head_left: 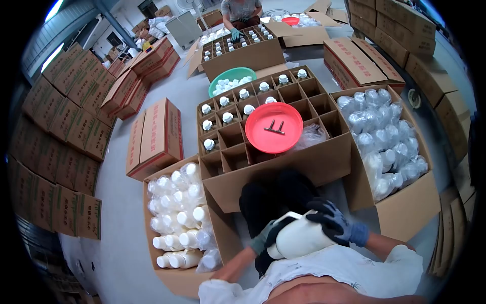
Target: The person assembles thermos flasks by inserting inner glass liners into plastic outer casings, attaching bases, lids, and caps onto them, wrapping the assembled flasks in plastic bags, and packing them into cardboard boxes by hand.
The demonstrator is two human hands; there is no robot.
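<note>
A large white plastic bottle (302, 237) with a side handle lies tilted across my lap, held between both gloved hands. My left hand (264, 237), in a grey-green glove, is closed around its left end by the handle. Over the bottle's right end wraps my right hand (330, 222), in a dark glove with a blue-grey cuff. Just past my knees stands a divided carton (278, 182) with several white-capped bottles in its compartments. A red basin (273, 139) rests on its dividers, holding two small dark metal pieces (274, 127).
An open carton of white bottles (223, 238) stands left, another of plastic-wrapped bottles (354, 190) right. Behind the divided carton is a green basin (211, 91) of white caps. A co-worker (242, 10) handles another divided carton (243, 63). Stacked cartons (66, 137) line the left.
</note>
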